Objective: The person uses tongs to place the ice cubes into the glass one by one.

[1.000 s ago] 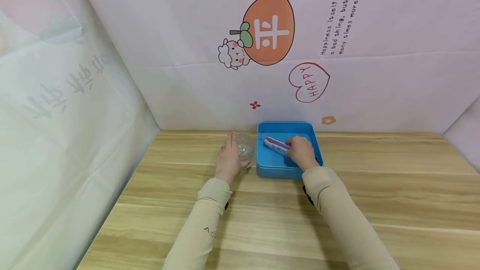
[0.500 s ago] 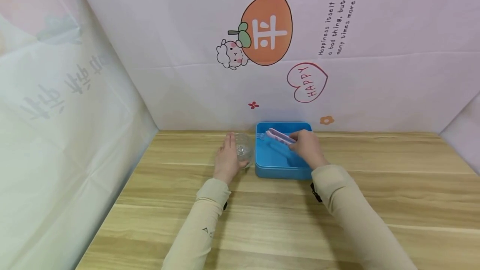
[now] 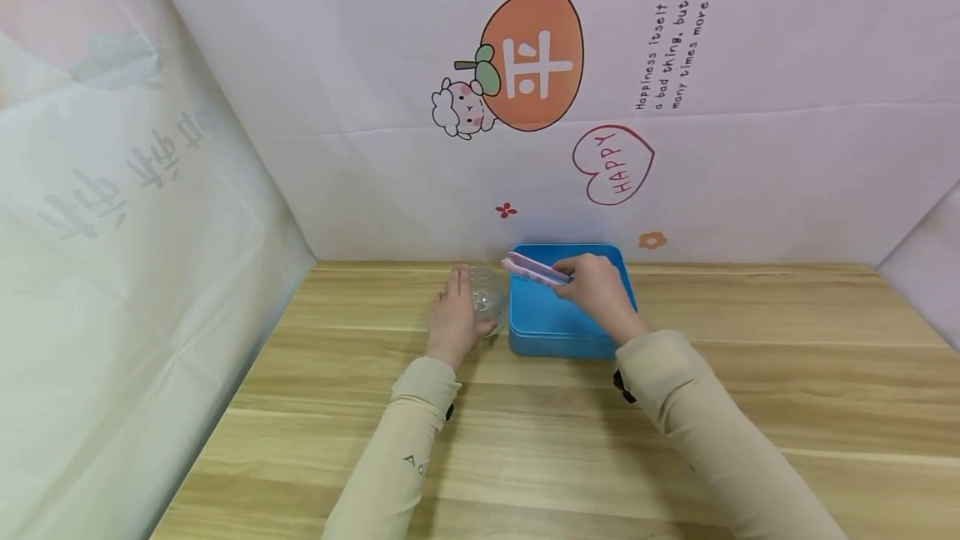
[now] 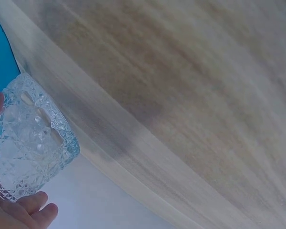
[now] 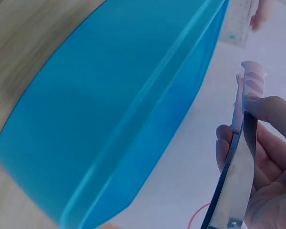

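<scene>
My left hand (image 3: 452, 319) holds a clear cut-glass bowl (image 3: 489, 294) from its left side, thumb at the near side. Up close in the left wrist view, the faceted glass (image 4: 33, 138) lies between thumb and fingers. My right hand (image 3: 597, 290) pinches tongs (image 3: 536, 269) with pale pink ends that point left, over the left rim of a blue box (image 3: 566, 346). The right wrist view shows metal arms (image 5: 236, 183) running back along the palm. Thumb and fingers press where pink meets metal.
The blue box stands just right of the bowl on a wood-grain table (image 3: 525, 457). Behind both rises a white printed cloth (image 3: 390, 190), close to the table's back edge. Another cloth (image 3: 187, 290) hangs along the left side.
My right hand lifted the tongs up from inside the blue box, then carried them left so their pink ends reach its left rim. My left hand stayed on the bowl.
</scene>
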Action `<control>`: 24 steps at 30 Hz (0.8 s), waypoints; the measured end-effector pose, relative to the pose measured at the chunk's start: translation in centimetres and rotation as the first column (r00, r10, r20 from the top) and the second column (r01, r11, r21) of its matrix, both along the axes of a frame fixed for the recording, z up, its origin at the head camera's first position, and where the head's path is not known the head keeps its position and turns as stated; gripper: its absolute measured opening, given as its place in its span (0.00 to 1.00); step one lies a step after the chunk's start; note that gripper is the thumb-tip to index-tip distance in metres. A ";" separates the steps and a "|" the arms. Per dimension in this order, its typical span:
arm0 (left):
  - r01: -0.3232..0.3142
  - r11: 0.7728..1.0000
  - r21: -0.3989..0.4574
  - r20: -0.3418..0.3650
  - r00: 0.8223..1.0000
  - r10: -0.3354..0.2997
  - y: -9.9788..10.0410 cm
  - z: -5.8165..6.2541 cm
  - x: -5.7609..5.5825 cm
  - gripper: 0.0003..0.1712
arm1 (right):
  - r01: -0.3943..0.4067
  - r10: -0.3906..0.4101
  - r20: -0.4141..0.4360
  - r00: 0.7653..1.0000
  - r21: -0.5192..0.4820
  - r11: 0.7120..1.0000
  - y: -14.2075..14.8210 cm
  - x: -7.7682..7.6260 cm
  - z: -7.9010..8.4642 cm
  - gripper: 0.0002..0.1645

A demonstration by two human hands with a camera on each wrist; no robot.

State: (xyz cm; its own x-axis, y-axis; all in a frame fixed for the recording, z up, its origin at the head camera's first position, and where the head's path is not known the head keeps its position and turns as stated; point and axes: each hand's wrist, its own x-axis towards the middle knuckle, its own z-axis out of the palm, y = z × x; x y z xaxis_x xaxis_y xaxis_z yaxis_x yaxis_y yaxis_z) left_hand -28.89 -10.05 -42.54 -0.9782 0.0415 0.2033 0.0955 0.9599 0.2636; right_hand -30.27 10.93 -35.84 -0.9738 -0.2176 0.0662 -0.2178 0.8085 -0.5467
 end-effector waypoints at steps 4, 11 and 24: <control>-0.004 1.000 -0.003 0.016 1.000 0.004 -0.1 0.0 0.0 0.62 | -0.044 0.044 -0.017 0.999 -0.009 0.999 -1.1 0.4 0.1 0.19; -0.005 1.000 0.011 0.036 0.999 0.005 -0.2 0.0 -0.1 0.62 | -0.089 0.090 -0.019 0.996 0.025 0.996 -2.4 1.1 -0.1 0.18; 0.001 1.000 0.003 0.009 1.000 -0.001 -0.3 -0.2 -0.2 0.62 | -0.090 0.090 -0.006 0.996 0.029 0.996 -3.2 1.3 -0.5 0.19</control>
State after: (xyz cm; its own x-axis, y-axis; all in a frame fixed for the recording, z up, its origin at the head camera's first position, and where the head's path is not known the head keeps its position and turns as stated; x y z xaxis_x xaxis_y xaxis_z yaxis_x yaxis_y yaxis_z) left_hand -29.12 -10.33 -42.72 -0.9800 0.0422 0.1943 0.0943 0.9589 0.2675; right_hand -28.95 7.73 -36.31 -0.9497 -0.3063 0.0656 -0.2943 0.8006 -0.5220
